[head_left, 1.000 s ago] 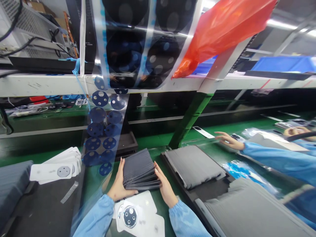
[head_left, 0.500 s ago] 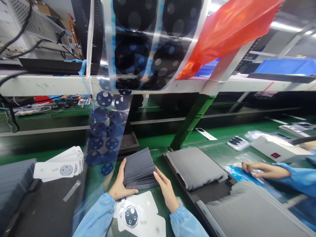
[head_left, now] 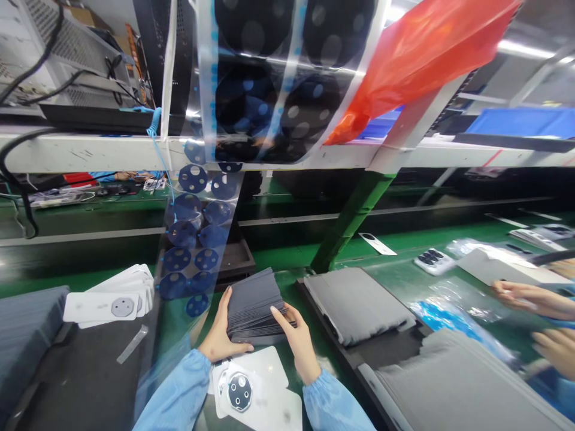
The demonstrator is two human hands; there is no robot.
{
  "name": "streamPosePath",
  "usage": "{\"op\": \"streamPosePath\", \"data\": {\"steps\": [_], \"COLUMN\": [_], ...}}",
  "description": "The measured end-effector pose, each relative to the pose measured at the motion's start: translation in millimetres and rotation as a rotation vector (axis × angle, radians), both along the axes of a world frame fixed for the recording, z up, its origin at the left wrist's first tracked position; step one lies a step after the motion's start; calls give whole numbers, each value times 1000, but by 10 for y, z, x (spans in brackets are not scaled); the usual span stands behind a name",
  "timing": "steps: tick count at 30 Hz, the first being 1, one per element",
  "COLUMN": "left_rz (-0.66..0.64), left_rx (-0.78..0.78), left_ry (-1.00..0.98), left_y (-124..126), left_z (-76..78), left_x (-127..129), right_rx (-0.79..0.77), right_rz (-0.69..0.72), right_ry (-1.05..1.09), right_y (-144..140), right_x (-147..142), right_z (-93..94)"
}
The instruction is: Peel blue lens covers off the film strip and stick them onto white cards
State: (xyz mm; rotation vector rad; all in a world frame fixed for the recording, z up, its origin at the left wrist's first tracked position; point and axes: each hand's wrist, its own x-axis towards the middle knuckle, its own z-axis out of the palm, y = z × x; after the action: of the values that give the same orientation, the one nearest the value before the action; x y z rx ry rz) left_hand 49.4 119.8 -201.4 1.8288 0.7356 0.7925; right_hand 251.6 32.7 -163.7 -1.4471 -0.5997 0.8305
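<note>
A thick stack of dark grey sheets (head_left: 254,302) is between my hands, its layers slightly fanned at the near and right edges. My left hand (head_left: 220,335) grips the stack's left side, with the thumb along its near edge. At the right edge my right hand (head_left: 299,344) has thumb and fingers closed on the edges of several sheets. Just below the stack lie overlapping white phone-back panels (head_left: 274,404), one showing a round dark camera piece (head_left: 239,392) with ring-shaped holes.
Black trays with grey sheet stacks (head_left: 354,302) stand to the right, and white panels (head_left: 121,299) lie on a black tray at left. A clear strip of dark blue discs (head_left: 182,233) hangs ahead, beside a green post (head_left: 350,224). A co-worker's hands (head_left: 539,299) are at far right.
My right hand's fingers have shifted up and inward over the stack's right edge, with sheet edges lifted there. My left hand stays put. The co-worker's hand moved right, and a second hand appeared.
</note>
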Motion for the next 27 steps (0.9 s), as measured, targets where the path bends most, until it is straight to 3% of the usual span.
{"op": "streamPosePath", "data": {"steps": [14, 22, 27], "left_rz": [-1, -5, -18], "left_rx": [-9, 11, 24], "left_ry": [21, 15, 12], "left_y": [-6, -13, -1], "left_z": [63, 68, 57], "left_x": [-5, -5, -16], "right_rx": [-58, -10, -30], "right_rz": [-8, 127, 212], "right_ry": [-67, -10, 33], "right_y": [37, -67, -96], "right_x": [26, 73, 171], "right_z": [-51, 41, -42]}}
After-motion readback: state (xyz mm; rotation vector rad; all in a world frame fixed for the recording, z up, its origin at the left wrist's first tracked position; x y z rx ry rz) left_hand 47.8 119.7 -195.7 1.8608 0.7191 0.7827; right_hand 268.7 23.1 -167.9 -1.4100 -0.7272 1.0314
